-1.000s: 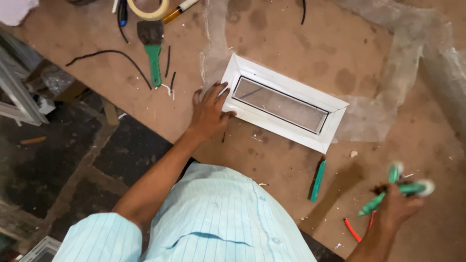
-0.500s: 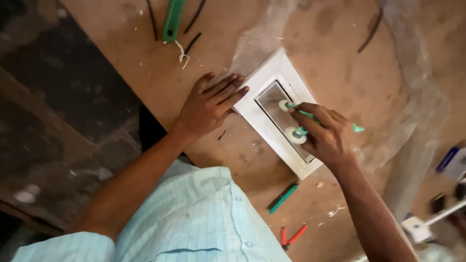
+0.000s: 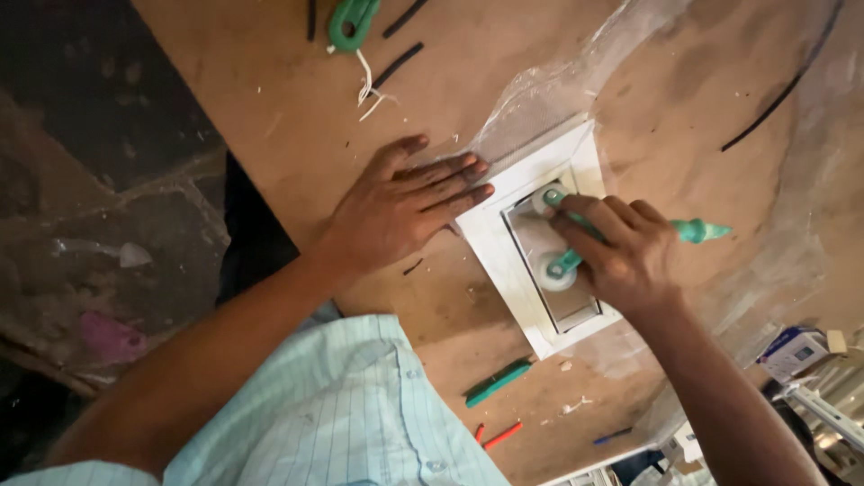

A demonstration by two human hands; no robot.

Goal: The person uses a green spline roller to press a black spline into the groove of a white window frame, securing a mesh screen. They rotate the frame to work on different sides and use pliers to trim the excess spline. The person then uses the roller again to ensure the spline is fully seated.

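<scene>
A white rectangular frame (image 3: 504, 256) with a grey mesh panel lies on the brown wooden table (image 3: 297, 117). My left hand (image 3: 400, 205) rests flat on the table, fingers spread, fingertips touching the frame's left edge. My right hand (image 3: 621, 252) grips a green-handled tool with two white rollers (image 3: 562, 268), its wheels pressed onto the mesh inside the frame. The green handle tip (image 3: 706, 231) sticks out past my fingers.
Clear plastic sheet (image 3: 576, 81) lies crumpled behind the frame. A green-handled tool (image 3: 351, 20) and black wire pieces (image 3: 396, 63) sit at the far edge. A green stick (image 3: 497, 382) and a red stick (image 3: 502, 436) lie near me. Small boxes (image 3: 792, 353) at right. Dark floor to the left.
My right hand came in from the right with the roller tool and set it on the mesh. The camera has moved closer; my left hand stays by the frame.
</scene>
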